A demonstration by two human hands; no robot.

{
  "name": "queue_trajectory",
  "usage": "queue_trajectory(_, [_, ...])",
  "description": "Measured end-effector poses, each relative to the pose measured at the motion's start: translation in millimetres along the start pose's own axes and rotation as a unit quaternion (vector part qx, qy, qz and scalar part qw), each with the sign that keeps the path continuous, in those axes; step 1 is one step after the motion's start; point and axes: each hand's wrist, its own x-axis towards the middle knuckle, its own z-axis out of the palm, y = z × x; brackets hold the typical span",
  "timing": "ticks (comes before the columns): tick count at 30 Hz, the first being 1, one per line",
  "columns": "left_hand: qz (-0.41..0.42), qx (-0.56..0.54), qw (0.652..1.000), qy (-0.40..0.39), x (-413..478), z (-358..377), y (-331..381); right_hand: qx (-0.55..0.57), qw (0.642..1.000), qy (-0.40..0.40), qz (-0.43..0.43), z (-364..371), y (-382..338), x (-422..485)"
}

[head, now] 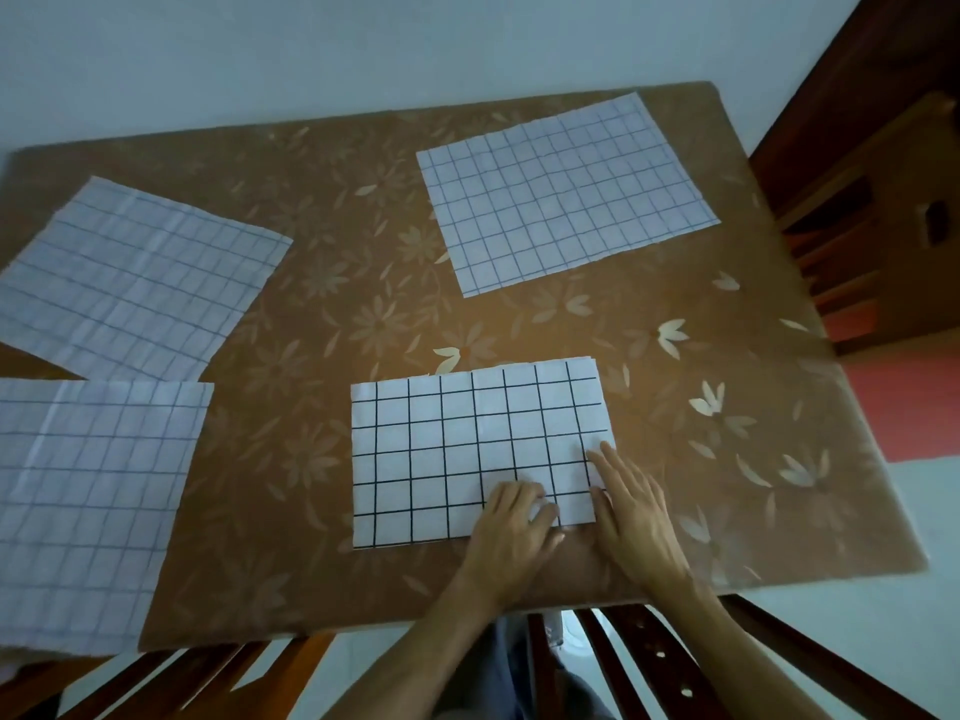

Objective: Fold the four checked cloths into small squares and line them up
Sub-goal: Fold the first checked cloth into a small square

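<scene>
Overall: four checked cloths lie on a table (337, 589) covered with a brown flower-patterned sheet.
Bold-checked cloth (457, 449): white with a heavy black grid, near the middle of the table's near side. It lies flat as a rectangle, with doubled layers showing at its far right corner.
Left hand (511, 532): on the near right part of the bold-checked cloth. The fingers are curled at the knuckles and the thumb lies along the cloth's near edge. White cloth shows between them, so it pinches the cloth there.
Right hand (631, 511): just beside the left hand. Its fingers (605, 462) are straight and slightly spread, lying flat across the cloth's right edge. The palm rests on the table and it holds nothing.
Far right cloth (566, 194): spread flat with a fine blue grid, turned at a slight angle, well apart from the bold-checked cloth.
Far left cloth (135, 278): spread open and creased, with a faint grid, set askew.
Near left cloth (88, 506): spread open and running out of view on the left. Its far edge meets the near edge of the far left cloth.
Near chair (649, 662): wooden back slats below the table's near edge, between the forearms.
Right chair (857, 210): dark wood, beside the table's right side.
</scene>
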Motion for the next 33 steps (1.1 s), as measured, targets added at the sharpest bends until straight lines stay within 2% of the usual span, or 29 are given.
queue_trajectory(7, [-0.011, 0.054, 0.998, -0.021, 8.5, 12.0, 10.4, 0.005, 1.0, 0.002, 0.023, -13.0, 20.3, -65.9])
queue_trajectory(12, [-0.028, 0.072, 0.996, -0.041, 3.8, 12.1, 14.2, -0.018, 1.0, -0.012, 0.009, -9.4, 23.7, -80.7])
queue_trajectory(18, [-0.04, 0.084, 0.993, -0.071, 9.5, 8.3, 15.4, -0.045, 0.997, -0.064, 0.009, -17.7, 13.7, -68.8])
queue_trajectory(23, [-0.05, 0.12, 0.99, -0.061, 12.7, 16.3, 21.1, -0.066, 0.991, -0.117, 0.001, -18.4, 14.7, -68.5])
queue_trajectory(28, [-0.027, 0.015, 0.998, -0.061, -12.4, 10.0, 26.3, -0.09, 0.992, -0.09, 0.007, -15.6, 10.5, -64.1])
queue_trajectory(33, [-0.038, -0.054, 0.997, -0.026, -45.9, 1.4, 27.0, -0.07, 0.996, -0.015, -0.048, -16.3, 7.9, -66.6])
